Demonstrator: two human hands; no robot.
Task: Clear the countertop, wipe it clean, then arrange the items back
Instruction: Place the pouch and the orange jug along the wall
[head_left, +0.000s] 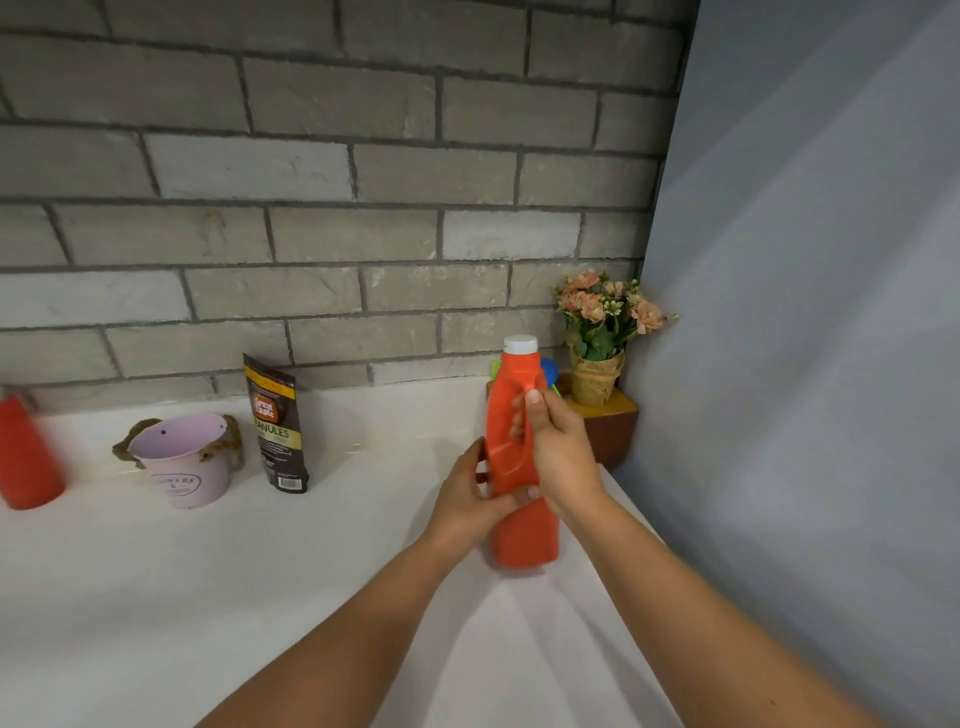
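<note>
Head view. The orange bottle (522, 530) stands nearly upright at the right side of the countertop (208, 597), in front of the flower pot (597, 382) and the brown box (615, 426) in the far right corner. Whether its base rests on the surface or hangs just above it cannot be told.

Risks, as judged:
- The bottle is tall and narrow. Set down on an edge or let go early, it would likely topple.
- A carry toward the far right could knock the flower pot off its box.
- A swing to the left could upset the pouch (278, 426), which stands on a narrow base, or the pink bucket (182, 462) beside it.
- The white cap (520, 344) looks seated, but its tightness is not visible. A loose cap would leak if the bottle were tipped.
- Smooth plastic may slip if only one hand holds it.

Hand pose. The right hand (558, 452) grips the moulded handle, fingers curled through the opening and the thumb laid along the top. The left hand (467, 499) wraps the body lower down from the left, its fingers reaching across the front beneath the right hand. Both forearms run in from the near edge. A red bottle (26, 457), blurred, stands at the far left.
</note>
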